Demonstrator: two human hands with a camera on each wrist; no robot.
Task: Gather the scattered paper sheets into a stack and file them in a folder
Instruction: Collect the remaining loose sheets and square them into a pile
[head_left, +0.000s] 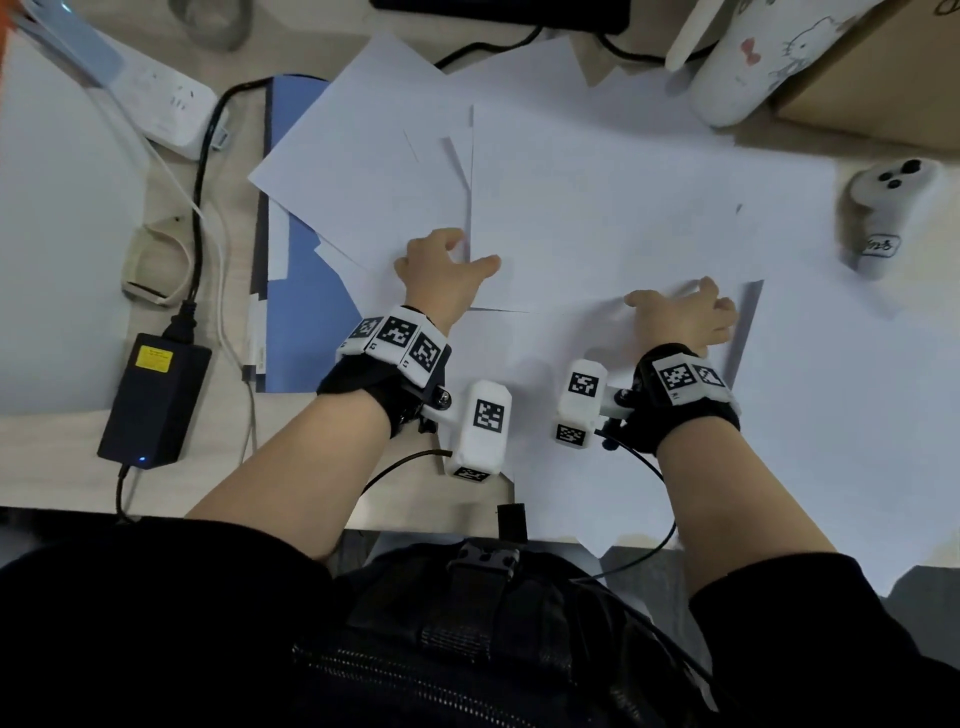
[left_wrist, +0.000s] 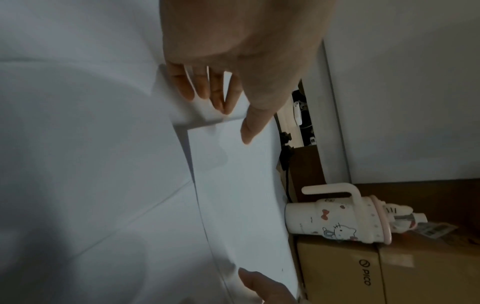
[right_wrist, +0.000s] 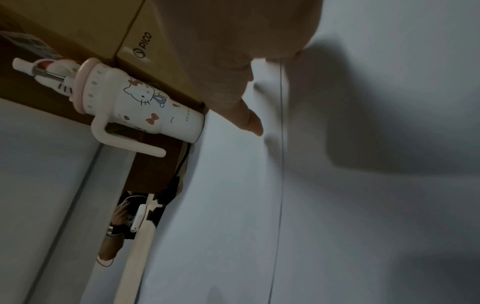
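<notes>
Still early: sheets (head_left: 597, 208) lie scattered, folder (head_left: 298, 291) at nine o'clock waits; my left hand (head_left: 441, 280) and right hand (head_left: 685, 317), grip spread, press paper.

Loose white paper sheets (head_left: 597, 208) overlap across the middle and right of the pale wooden worktop (head_left: 47, 441), partly covering a flat blue folder (head_left: 306, 291) at their left edge. Left of the folder lie a black power adapter (head_left: 153, 400) and, farther back, a white power strip (head_left: 161, 104). Behind the sheets on the right stands a white cartoon-printed cup (head_left: 753, 57) against a brown cardboard box (head_left: 883, 78). Both hands rest on the sheets, the left hand (head_left: 441, 275) near the folder and the right hand (head_left: 680, 317) beside it.
</notes>
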